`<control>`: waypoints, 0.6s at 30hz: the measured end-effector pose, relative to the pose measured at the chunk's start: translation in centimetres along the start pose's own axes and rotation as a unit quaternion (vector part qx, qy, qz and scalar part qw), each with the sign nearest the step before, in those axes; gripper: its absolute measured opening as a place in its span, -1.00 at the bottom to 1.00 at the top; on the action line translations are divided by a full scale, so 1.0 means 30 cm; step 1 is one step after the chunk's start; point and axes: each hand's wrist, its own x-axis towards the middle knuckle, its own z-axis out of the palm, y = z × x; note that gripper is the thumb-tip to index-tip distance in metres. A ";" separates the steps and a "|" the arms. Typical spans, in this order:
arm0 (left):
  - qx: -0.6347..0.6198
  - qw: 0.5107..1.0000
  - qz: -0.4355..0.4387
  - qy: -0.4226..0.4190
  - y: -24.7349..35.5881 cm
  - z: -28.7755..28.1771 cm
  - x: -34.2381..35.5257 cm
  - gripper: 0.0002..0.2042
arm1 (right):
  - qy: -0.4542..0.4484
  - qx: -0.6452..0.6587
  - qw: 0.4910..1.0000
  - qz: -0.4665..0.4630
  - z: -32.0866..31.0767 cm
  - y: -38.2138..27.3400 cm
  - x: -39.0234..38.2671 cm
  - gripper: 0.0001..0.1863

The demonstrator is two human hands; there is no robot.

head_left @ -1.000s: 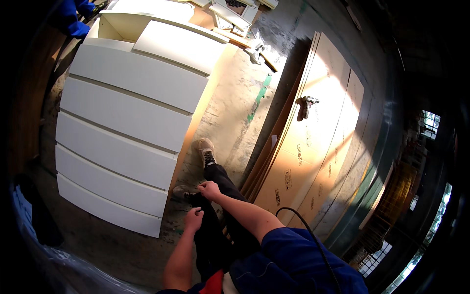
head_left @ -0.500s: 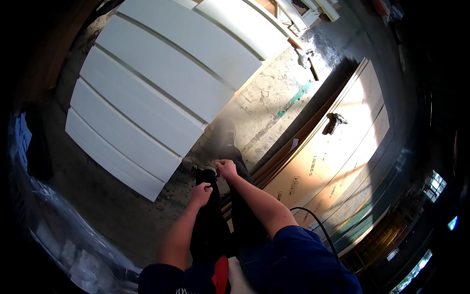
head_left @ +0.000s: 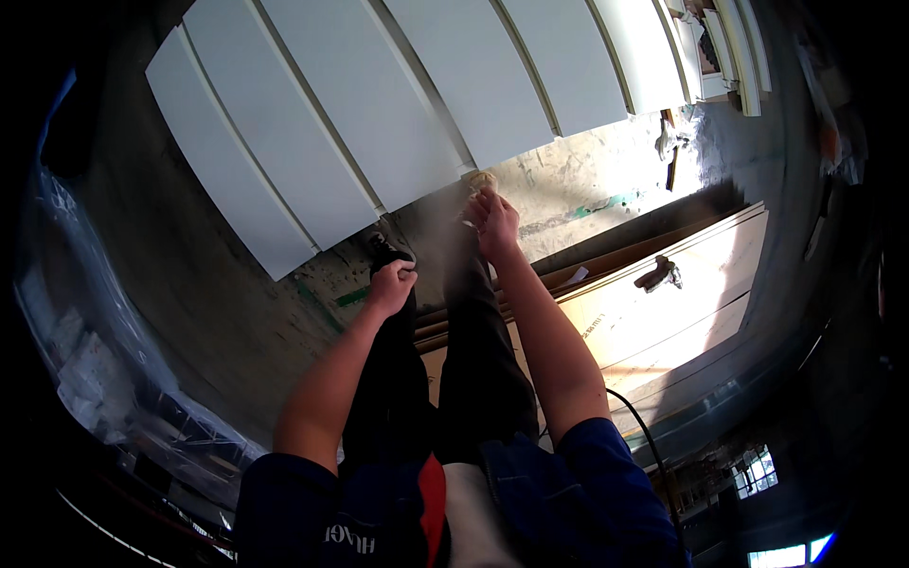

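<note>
A white chest of drawers [head_left: 265, 114] fills the upper view, its long front panels divided by grooves. My left hand [head_left: 392, 283] is closed just below my dark left shoe [head_left: 383, 244]; what it holds, if anything, I cannot make out. My right hand [head_left: 494, 223] is raised higher, in front of my right leg and pale shoe [head_left: 482, 178], fingers bent together at the chest's lower edge; whether they hold or touch anything is unclear. A pale blurred haze lies just left of it.
Stacked cardboard sheets [head_left: 691, 317] lie at right, a drill-like tool [head_left: 657, 274] on them. Clear plastic sheeting [head_left: 109, 369] covers something at left. White panels [head_left: 724, 57] are piled at top right. A black hose or cable [head_left: 639, 426] runs beside my right arm.
My view has turned, so the chest now spans the top and the cardboard sits lower. My right hand has moved up toward the chest's edge; my left hand is higher in the picture too.
</note>
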 end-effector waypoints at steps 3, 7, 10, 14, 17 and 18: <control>-0.074 0.987 0.110 0.086 0.090 -0.020 0.098 -0.69 | -0.004 0.057 0.997 -0.061 0.037 -0.112 0.088 -0.72; -0.074 0.977 0.141 0.142 0.380 -0.149 0.217 -0.73 | -0.028 0.050 0.994 -0.095 0.069 -0.210 0.146 -0.60; -0.120 0.928 0.177 0.303 0.539 -0.255 0.269 -0.78 | 0.013 0.027 0.992 -0.126 0.043 -0.245 0.199 -0.56; -0.240 0.862 0.099 0.435 0.350 -0.316 0.299 -0.78 | 0.165 -0.305 0.894 -0.283 0.094 -0.165 0.085 -0.65; -0.223 0.881 0.002 0.418 0.247 -0.204 0.225 -0.79 | 0.026 -0.463 0.792 -0.397 0.147 -0.125 -0.029 -0.74; -0.206 0.888 -0.032 0.410 0.236 -0.152 0.195 -0.80 | -0.033 -0.489 0.773 -0.403 0.165 -0.120 -0.047 -0.73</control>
